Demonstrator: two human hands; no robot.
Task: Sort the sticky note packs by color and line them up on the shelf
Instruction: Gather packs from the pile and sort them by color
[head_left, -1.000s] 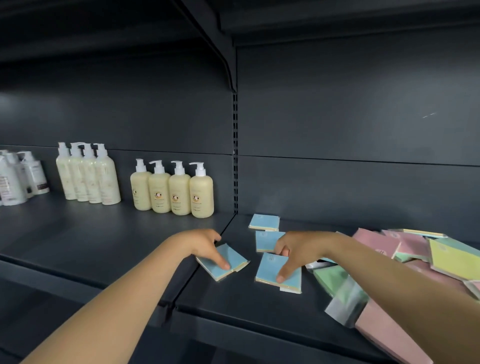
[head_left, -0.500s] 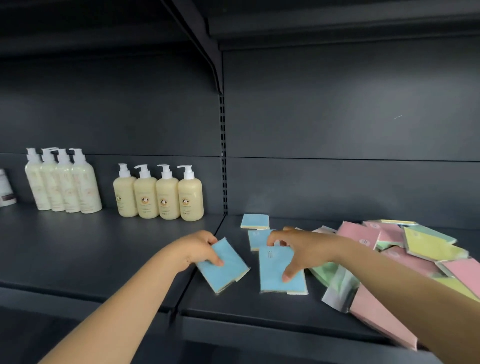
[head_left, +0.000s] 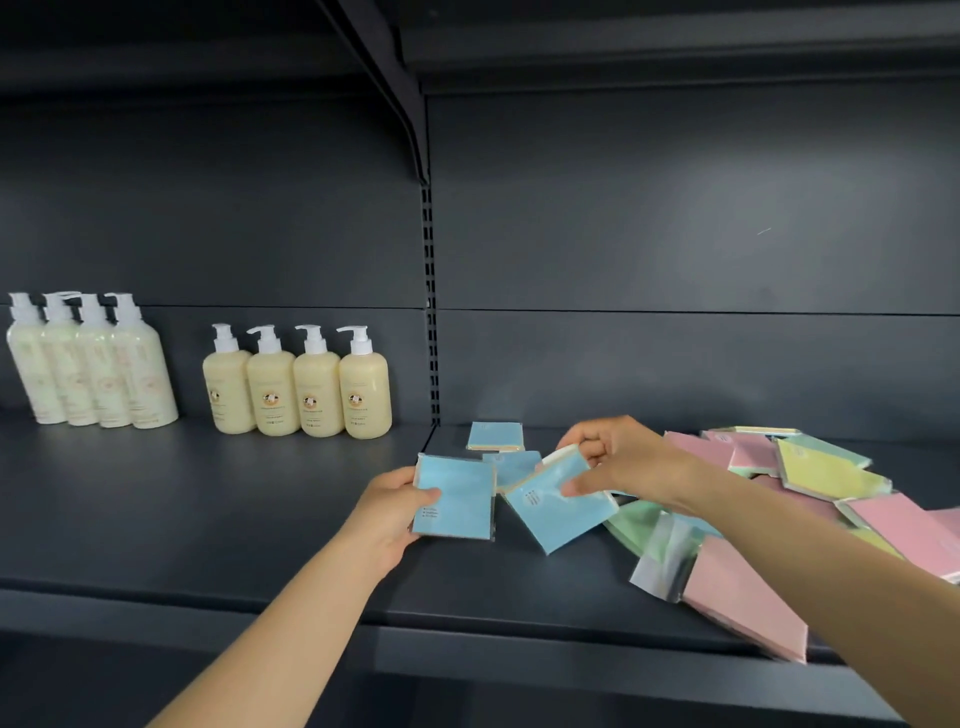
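My left hand (head_left: 387, 512) grips a blue sticky note pack (head_left: 460, 496) by its left edge, raised and tilted toward me. My right hand (head_left: 618, 460) holds a second blue pack (head_left: 553, 506) by its upper corner, tilted, just right of the first. Behind them two more blue packs lie flat on the dark shelf (head_left: 208, 519): one at the back (head_left: 496, 436), one (head_left: 511, 465) partly hidden by the held packs. A loose heap of pink (head_left: 743, 597), yellow (head_left: 826, 470) and green (head_left: 636, 525) packs spreads to the right, under my right forearm.
Cream pump bottles stand at the back of the left shelf bay, one group of several (head_left: 296, 384) and a taller group (head_left: 91, 364) further left. An upright post (head_left: 430, 312) divides the bays. A pink pack overhangs the shelf's front edge (head_left: 519, 639).
Both hands have lifted their blue packs off the shelf; the left pack now faces me upright and the right pack is tilted. The view has shifted right.
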